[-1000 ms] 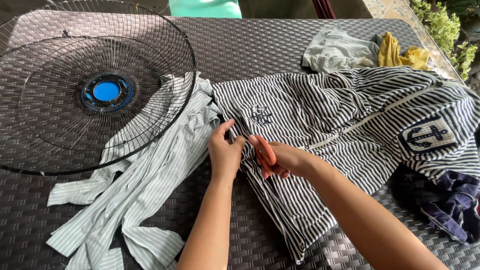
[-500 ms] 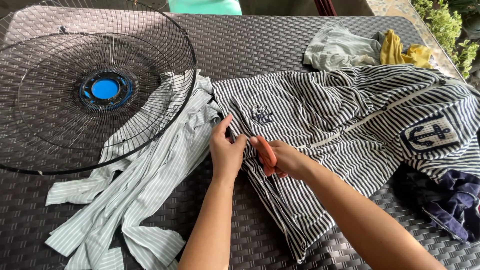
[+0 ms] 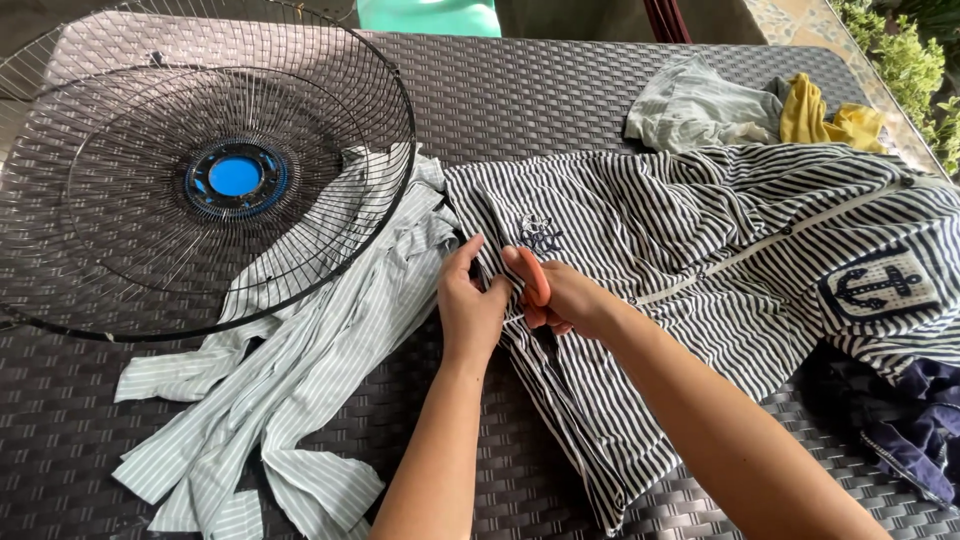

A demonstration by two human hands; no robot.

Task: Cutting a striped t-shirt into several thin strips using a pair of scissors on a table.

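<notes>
- Head view: left hand [image 3: 470, 305] and right hand [image 3: 556, 295] both pinch a fold of the striped shirt [image 3: 700, 250], with something orange in the right grip.
- Shirt lies long from lower middle up to the right.
- Dark woven worktop [image 3: 560, 90] carries a wire fan guard [image 3: 200, 170] and pale striped cloth strips [image 3: 290, 380]; green bushes [image 3: 905, 60] outside.

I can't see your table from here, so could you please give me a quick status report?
Left hand pinching the striped shirt. Right hand on orange-handled scissors at the same fabric. Fan grille and pale strips lie left, apart.
</notes>
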